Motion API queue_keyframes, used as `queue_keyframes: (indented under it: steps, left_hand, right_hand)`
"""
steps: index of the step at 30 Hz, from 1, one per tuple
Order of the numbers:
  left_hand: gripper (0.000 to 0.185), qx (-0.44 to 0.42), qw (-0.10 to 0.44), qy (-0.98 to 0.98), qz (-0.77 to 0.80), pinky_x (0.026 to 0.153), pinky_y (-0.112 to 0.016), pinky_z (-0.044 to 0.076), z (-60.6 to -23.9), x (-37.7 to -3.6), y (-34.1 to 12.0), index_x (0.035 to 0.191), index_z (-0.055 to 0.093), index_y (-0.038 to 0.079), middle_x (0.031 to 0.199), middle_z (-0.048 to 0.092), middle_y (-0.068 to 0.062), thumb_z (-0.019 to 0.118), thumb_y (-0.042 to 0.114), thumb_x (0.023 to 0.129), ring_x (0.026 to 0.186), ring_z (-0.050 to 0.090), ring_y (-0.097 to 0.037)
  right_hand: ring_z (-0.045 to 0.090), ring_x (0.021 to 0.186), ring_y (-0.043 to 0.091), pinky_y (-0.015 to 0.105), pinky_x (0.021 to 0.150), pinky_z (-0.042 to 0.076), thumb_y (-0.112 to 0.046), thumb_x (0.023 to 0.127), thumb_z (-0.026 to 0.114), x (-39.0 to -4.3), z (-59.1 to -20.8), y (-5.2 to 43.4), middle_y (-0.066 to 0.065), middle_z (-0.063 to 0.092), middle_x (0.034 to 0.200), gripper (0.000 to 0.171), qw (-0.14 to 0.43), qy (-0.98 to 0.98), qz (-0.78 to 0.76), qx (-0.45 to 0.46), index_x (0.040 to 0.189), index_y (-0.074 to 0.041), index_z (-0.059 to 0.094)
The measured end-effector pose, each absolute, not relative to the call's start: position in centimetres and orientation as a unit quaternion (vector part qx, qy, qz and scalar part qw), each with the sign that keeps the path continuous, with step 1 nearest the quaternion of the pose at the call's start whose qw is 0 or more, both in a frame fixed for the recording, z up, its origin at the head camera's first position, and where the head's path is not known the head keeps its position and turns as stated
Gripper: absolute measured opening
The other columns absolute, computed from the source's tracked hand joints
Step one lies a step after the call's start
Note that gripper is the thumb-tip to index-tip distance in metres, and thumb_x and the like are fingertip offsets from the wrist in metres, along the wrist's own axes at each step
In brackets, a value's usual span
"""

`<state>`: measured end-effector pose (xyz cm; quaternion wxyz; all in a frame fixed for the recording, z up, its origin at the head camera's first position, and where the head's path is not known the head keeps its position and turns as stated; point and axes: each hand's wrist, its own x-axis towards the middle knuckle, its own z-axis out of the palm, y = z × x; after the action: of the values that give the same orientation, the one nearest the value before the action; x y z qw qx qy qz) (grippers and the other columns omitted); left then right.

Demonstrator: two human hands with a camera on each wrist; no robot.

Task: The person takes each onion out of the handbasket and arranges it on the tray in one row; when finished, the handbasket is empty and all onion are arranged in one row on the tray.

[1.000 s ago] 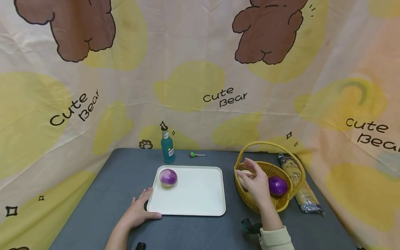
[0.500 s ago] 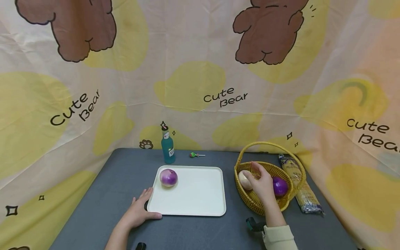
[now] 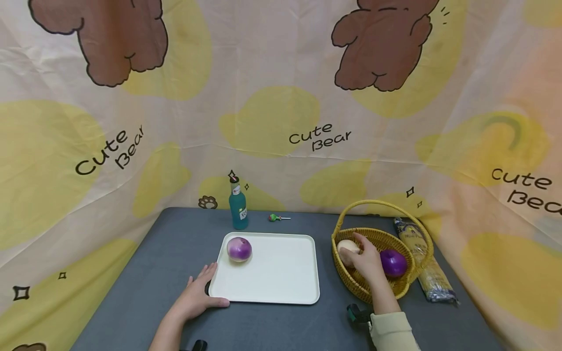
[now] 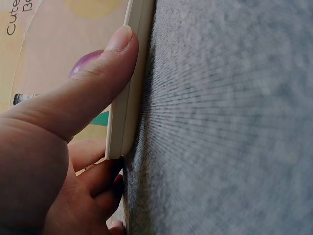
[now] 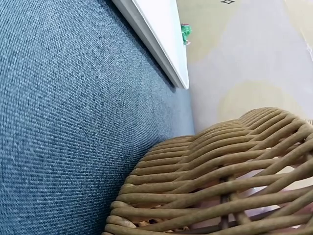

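In the head view, my right hand [image 3: 369,261] reaches into the yellow wicker basket [image 3: 351,287]. Its thumb and fingers curl about a cream-white round vegetable [image 3: 348,246] at the basket's left side. A shiny dark purple onion [image 3: 393,263] lies beside that hand. The basket wall [image 5: 215,186] hides most of the inside in the right wrist view. My left hand [image 3: 195,297] rests at the near left corner of a white tray [image 3: 281,273], fingers along the left side and thumb [image 4: 105,73] over the front rim. A purple onion [image 3: 239,249] sits on the tray, far left.
A blue-green bottle [image 3: 238,209] stands behind the tray, with a green-wrapped lollipop [image 3: 276,218] lying to its right. A plastic-wrapped pack [image 3: 430,275] lies right of the basket, partly behind its handle. A patterned cloth [image 3: 263,122] hangs behind the grey table [image 3: 272,326].
My right hand drew back slightly right from the cream-white vegetable, then came back to it with thumb and fingers around it. The left hand stays at the tray corner. The view shifted slightly.
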<state>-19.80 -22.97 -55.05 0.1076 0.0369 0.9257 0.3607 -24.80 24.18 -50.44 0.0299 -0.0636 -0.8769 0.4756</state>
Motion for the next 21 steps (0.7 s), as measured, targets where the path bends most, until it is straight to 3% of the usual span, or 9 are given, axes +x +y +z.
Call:
queue_keyframes:
  steps: [5, 21]
  left_hand:
    - [0.126, 0.037, 0.105, 0.925, 0.363, 0.118, -0.073, -0.002, -55.02, -19.78, -22.97, 0.158, 0.026, -0.001, 0.163, 0.026, -0.025, 0.092, 0.049, 0.063, 0.153, 0.013, -0.045]
    - [0.126, 0.034, 0.112, 0.924, 0.363, 0.118, -0.071, -0.003, -54.82, -19.70, -22.93, 0.158, 0.025, 0.000, 0.163, 0.025, -0.024, 0.092, 0.051, 0.064, 0.154, 0.012, -0.045]
  right_hand:
    - [0.053, 0.126, 0.046, 0.057, 0.098, 0.049, -0.027, 0.093, 0.074, -24.97, -50.74, 24.28, 0.030, 0.046, 0.149, 0.069, 0.018, -0.893, 0.447, -0.051, 0.151, -0.004, 0.044]
    - [0.056, 0.122, 0.043, 0.055, 0.096, 0.050, -0.036, 0.092, 0.074, -24.49, -50.35, 24.44, 0.030, 0.051, 0.144, 0.071, 0.013, -0.897, 0.437, -0.063, 0.149, -0.003, 0.046]
